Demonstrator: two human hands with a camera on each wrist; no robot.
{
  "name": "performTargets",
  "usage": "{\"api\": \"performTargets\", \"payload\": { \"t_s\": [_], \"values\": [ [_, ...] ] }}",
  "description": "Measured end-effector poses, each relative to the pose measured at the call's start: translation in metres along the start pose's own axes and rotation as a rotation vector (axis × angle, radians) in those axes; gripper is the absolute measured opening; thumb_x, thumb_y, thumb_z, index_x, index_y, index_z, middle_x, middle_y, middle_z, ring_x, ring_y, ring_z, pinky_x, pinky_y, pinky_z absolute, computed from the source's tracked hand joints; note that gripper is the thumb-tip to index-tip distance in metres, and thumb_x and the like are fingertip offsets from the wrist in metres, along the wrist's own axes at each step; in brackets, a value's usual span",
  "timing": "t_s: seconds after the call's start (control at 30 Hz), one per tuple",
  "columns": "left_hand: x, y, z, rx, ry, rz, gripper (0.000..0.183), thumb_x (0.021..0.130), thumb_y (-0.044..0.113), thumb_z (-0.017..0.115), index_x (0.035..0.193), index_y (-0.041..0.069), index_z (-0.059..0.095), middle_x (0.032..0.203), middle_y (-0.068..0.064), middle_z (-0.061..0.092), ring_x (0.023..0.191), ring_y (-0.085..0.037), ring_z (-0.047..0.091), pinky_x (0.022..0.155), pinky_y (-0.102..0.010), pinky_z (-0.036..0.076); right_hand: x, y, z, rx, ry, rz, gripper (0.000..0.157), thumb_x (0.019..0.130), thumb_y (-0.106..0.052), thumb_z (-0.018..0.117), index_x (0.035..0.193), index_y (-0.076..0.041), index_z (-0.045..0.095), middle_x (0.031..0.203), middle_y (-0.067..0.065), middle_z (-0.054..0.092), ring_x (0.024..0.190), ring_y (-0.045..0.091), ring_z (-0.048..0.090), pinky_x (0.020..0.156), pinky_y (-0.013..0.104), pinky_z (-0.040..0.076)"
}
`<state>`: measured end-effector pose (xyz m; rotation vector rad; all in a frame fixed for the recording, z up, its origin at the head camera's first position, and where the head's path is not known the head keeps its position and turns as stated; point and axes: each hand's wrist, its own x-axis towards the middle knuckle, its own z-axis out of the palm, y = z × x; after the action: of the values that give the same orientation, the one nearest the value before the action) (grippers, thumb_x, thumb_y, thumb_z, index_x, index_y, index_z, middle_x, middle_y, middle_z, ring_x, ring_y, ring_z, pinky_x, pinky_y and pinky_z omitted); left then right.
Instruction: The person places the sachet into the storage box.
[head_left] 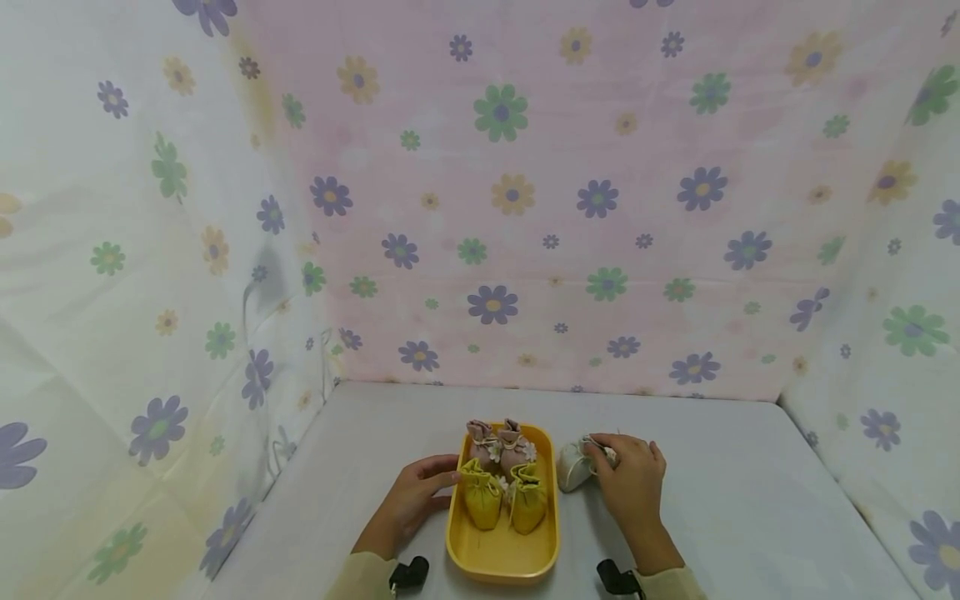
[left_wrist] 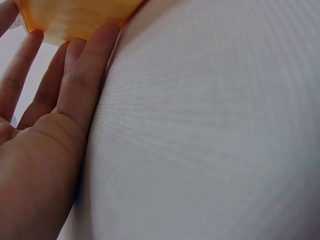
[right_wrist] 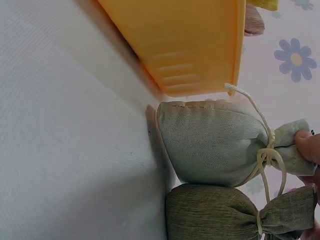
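Note:
A yellow plastic tray holds two yellow drawstring pouches in its middle and two dusty-pink drawstring pouches behind them. My left hand rests its fairly straight fingertips against the tray's left side. On the right, a pale grey-green drawstring pouch stands close beside the tray. A dark olive drawstring pouch stands against it in the right wrist view. My right hand pinches the gathered tops of these two pouches, thumb on the pale one, a fingertip at the dark one.
The white table lies under everything. Flower-printed cloth walls enclose its back and both sides. A thin cord hangs along the left cloth. A black wrist device sits at each sleeve.

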<state>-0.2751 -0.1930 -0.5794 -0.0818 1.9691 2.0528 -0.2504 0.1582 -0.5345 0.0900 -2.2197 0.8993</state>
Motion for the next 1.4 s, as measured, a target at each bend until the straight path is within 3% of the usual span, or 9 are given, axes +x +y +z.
{"api": "performTargets", "payload": {
  "t_s": [0.23, 0.5, 0.63, 0.8, 1.23, 1.4],
  "values": [
    [-0.001, 0.001, 0.001, -0.005, 0.002, -0.002, 0.06, 0.085, 0.034, 0.086, 0.136, 0.007, 0.067, 0.136, -0.01, 0.066, 0.114, -0.02, 0.068, 0.092, -0.04, 0.062, 0.002, 0.0, -0.003, 0.031, 0.032, -0.04, 0.016, 0.081, -0.014, 0.088, 0.097, -0.013, 0.082, 0.095, 0.007, 0.08, 0.101, 0.037, 0.069, 0.107, 0.079, 0.03],
    [-0.002, 0.003, 0.002, 0.002, 0.007, -0.006, 0.06, 0.085, 0.034, 0.086, 0.135, 0.008, 0.068, 0.138, -0.012, 0.066, 0.116, -0.021, 0.068, 0.093, -0.04, 0.062, 0.007, -0.004, -0.009, 0.082, 0.088, -0.1, 0.017, 0.079, -0.007, 0.089, 0.095, -0.01, 0.081, 0.09, 0.005, 0.08, 0.086, 0.029, 0.076, 0.102, 0.073, 0.04],
    [-0.001, 0.002, 0.001, 0.002, 0.0, 0.0, 0.06, 0.084, 0.035, 0.086, 0.134, 0.007, 0.067, 0.138, -0.013, 0.065, 0.116, -0.022, 0.068, 0.093, -0.041, 0.062, 0.009, -0.008, -0.013, 0.096, 0.095, -0.12, 0.017, 0.08, -0.007, 0.088, 0.096, -0.01, 0.081, 0.09, 0.004, 0.08, 0.081, 0.026, 0.076, 0.099, 0.067, 0.045],
    [0.0, 0.002, 0.0, 0.003, -0.006, -0.002, 0.062, 0.083, 0.037, 0.086, 0.135, 0.007, 0.067, 0.137, -0.012, 0.065, 0.116, -0.021, 0.068, 0.093, -0.04, 0.062, 0.013, -0.014, -0.019, 0.12, 0.093, -0.141, 0.017, 0.082, -0.008, 0.087, 0.098, -0.012, 0.082, 0.091, 0.001, 0.08, 0.078, 0.02, 0.073, 0.089, 0.051, 0.05],
    [-0.001, 0.005, 0.001, 0.002, -0.001, -0.014, 0.064, 0.083, 0.038, 0.086, 0.135, 0.007, 0.067, 0.138, -0.011, 0.066, 0.115, -0.021, 0.068, 0.094, -0.04, 0.062, 0.019, -0.031, -0.036, 0.181, 0.094, -0.195, 0.017, 0.083, -0.008, 0.087, 0.098, -0.014, 0.082, 0.092, -0.003, 0.079, 0.08, 0.014, 0.071, 0.08, 0.034, 0.05],
    [-0.001, 0.004, 0.001, -0.014, -0.003, -0.02, 0.063, 0.083, 0.037, 0.087, 0.134, 0.007, 0.067, 0.136, -0.011, 0.066, 0.114, -0.021, 0.068, 0.093, -0.04, 0.062, 0.019, -0.04, -0.046, 0.169, 0.075, -0.187, 0.016, 0.083, -0.009, 0.087, 0.097, -0.014, 0.081, 0.091, -0.005, 0.079, 0.081, 0.014, 0.072, 0.08, 0.033, 0.051]
  ]
}}
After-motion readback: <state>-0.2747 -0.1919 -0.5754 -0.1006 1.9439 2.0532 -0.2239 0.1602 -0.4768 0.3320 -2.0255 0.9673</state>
